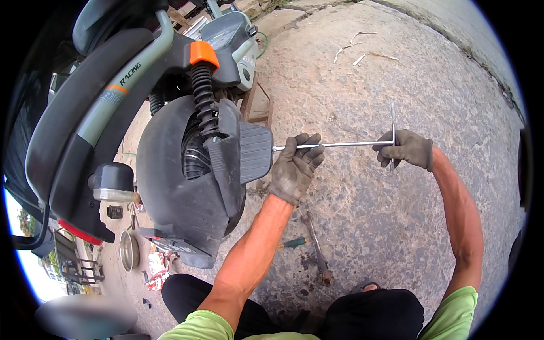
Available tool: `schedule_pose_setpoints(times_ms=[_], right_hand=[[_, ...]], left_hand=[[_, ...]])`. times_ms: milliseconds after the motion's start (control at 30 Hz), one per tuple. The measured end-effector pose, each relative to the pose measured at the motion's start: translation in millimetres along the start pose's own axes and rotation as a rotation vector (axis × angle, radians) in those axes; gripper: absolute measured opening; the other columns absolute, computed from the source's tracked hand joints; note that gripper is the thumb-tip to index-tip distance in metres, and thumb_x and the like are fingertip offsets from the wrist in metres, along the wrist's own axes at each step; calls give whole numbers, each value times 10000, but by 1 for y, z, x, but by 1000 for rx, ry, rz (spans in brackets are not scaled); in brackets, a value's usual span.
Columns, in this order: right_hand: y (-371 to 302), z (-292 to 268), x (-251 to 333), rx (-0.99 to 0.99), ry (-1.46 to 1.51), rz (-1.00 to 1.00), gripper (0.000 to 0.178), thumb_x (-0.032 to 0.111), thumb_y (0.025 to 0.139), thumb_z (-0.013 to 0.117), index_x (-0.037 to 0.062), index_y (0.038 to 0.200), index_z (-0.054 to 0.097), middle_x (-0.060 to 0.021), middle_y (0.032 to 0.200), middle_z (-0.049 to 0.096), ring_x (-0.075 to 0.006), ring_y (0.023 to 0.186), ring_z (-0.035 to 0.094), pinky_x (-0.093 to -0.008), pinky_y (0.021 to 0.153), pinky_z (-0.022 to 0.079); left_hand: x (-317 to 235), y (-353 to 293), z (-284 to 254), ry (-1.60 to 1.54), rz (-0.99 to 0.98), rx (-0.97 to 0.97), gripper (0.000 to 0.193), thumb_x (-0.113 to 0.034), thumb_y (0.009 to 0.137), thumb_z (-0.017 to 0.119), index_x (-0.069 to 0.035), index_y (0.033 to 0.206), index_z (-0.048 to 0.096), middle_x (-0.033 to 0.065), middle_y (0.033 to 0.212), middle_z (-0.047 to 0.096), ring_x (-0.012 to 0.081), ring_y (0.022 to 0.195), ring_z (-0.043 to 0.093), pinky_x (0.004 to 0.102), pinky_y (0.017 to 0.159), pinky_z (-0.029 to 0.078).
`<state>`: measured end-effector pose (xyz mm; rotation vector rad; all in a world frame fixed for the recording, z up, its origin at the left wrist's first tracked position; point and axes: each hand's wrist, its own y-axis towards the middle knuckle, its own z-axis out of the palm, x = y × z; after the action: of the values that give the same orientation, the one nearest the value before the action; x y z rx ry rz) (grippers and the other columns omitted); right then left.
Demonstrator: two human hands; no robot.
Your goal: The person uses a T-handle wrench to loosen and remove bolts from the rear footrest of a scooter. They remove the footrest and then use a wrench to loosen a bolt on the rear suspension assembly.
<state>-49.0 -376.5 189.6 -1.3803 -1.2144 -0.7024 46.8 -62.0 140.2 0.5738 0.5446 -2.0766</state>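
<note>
A long silver T-handle wrench [354, 144] lies level between my two gloved hands. The fingers of my left hand [292, 173] support its shaft close to the tip, thumb on one side. That tip meets the outer edge of a grey ribbed footrest [256, 153] on the scooter; the fastener there is too small to make out. My right hand [409, 150] grips the wrench at its crossbar, out to the right. Beside the footrest are the scooter's black rear fender [164, 141] and a coil shock absorber [203, 90] under an orange cap [203, 54].
On the concrete before my knees lie a worn metal wrench [315, 243] and a green-handled tool [293, 243]. A round metal bowl [129, 250] rests at the lower left. Pale strips [375, 56] are scattered farther off. Overhanging at left is the scooter's seat [73, 96].
</note>
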Motion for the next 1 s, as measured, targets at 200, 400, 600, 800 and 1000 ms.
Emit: schedule_pose_setpoints(times_ms=[200,400,600,800,1000], right_hand=[[28,20,-48,-599,-450,-472,233,70,913,655,91,1144,681,-90,992,718,-239,881,690,-379,765,547],[13,38,-54,-637,-481,-409,342,62,866,698,125,1201,685,-90,1022,709,-276,947,699,-400,820,568],[-12,8,-51,-295,540,295,464,426,1019,572,-24,1068,675,-132,885,718,-228,775,717,-318,611,558],[3,29,-32,-25,805,245,563,514,1033,498,-28,1037,650,-105,808,681,-223,713,702,-299,557,546],[7,33,-50,-208,354,-147,324,321,1046,566,12,1141,599,-93,928,684,-203,845,708,-327,732,582]], left_hand=[[-1,2,5,0,17,-36,346,-325,1095,427,-18,1180,562,220,1254,648,312,1030,702,419,846,634],[-4,0,0,73,8,-38,347,-332,1097,418,-25,1165,564,220,1217,658,305,991,711,406,818,634],[0,-2,8,76,4,-59,350,-334,1097,417,-22,1157,565,228,1177,669,304,948,720,401,805,636],[-6,-2,-4,68,3,-26,346,-328,1093,430,-23,1154,581,229,1186,672,302,955,720,405,810,635],[-1,-2,-4,33,13,-13,336,-322,1092,438,-31,1172,586,210,1204,673,304,979,717,424,841,628]])
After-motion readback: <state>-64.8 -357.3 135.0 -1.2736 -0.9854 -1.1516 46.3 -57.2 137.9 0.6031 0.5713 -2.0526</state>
